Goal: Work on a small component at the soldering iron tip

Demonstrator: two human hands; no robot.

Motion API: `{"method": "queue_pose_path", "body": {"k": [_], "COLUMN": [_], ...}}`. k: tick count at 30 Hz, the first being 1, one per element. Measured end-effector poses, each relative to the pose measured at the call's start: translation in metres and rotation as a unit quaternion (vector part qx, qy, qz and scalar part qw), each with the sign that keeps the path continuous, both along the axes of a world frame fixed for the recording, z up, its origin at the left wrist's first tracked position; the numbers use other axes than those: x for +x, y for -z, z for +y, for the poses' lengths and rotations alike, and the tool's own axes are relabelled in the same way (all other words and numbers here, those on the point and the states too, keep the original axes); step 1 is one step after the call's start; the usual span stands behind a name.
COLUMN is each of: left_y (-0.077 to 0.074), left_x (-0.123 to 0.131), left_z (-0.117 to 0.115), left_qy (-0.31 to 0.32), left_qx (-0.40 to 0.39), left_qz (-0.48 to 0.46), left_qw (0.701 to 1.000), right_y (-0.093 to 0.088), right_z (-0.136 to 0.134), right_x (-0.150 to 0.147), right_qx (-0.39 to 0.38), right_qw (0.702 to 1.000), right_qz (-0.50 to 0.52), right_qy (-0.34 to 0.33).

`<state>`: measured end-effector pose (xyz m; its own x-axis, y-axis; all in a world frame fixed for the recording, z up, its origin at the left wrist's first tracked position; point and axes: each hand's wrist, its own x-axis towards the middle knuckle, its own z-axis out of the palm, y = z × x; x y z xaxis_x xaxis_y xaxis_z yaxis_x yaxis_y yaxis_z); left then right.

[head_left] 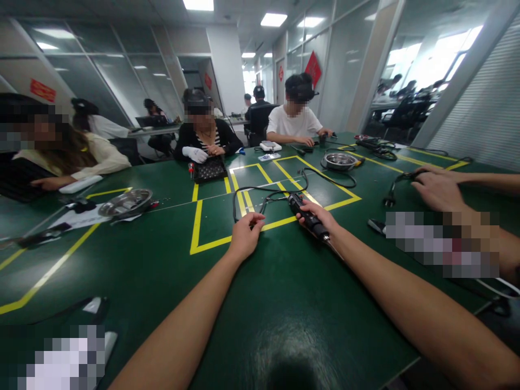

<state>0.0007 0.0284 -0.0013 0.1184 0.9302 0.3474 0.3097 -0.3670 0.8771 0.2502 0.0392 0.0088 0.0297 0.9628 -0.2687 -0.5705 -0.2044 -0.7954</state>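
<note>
My right hand [319, 214] is wrapped around a black electric screwdriver [311, 219], its metal tip pointing back toward me along my forearm. From the tool's far end, a thin black cable [268, 188] loops left across the table. My left hand [247, 234] has its thumb and fingers pinched together where this cable meets them; the exact grip is partly hidden. Both hands are above the green table [252, 303], near the front line of a yellow tape rectangle [215, 246].
Metal bowls stand at left [127, 203] and back right [340, 161]. A black tray [210, 169] lies before a co-worker across the table. At right, another person's hand [439, 187] is beside a cable with a plug [389, 200]. A blurred-out device [430, 244] lies at right.
</note>
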Motion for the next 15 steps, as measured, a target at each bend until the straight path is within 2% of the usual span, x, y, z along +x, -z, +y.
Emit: {"method": "queue_pose_path", "body": {"k": [5,9,12,15], "left_y": [0.002,0.006,0.006,0.002], "left_x": [-0.001,-0.010,-0.013,-0.007], "left_z": [0.004,0.011,0.012,0.007], "left_qy": [-0.037,-0.123,-0.174,-0.129], "left_qx": [-0.020,-0.001,0.035,0.047], "left_qz": [-0.042,-0.002,0.016,-0.045], "left_qw": [0.998,0.992,0.984,0.990], "right_y": [0.000,-0.007,-0.010,-0.008], "right_z": [-0.008,-0.027,-0.043,-0.054], "right_x": [-0.004,-0.019,-0.032,-0.041], "right_qx": [0.042,0.133,0.163,0.200], "right_qw": [0.997,0.976,0.946,0.895], "right_qz": [-0.059,-0.161,-0.260,-0.372], "right_qy": [-0.013,-0.060,-0.104,-0.143]}}
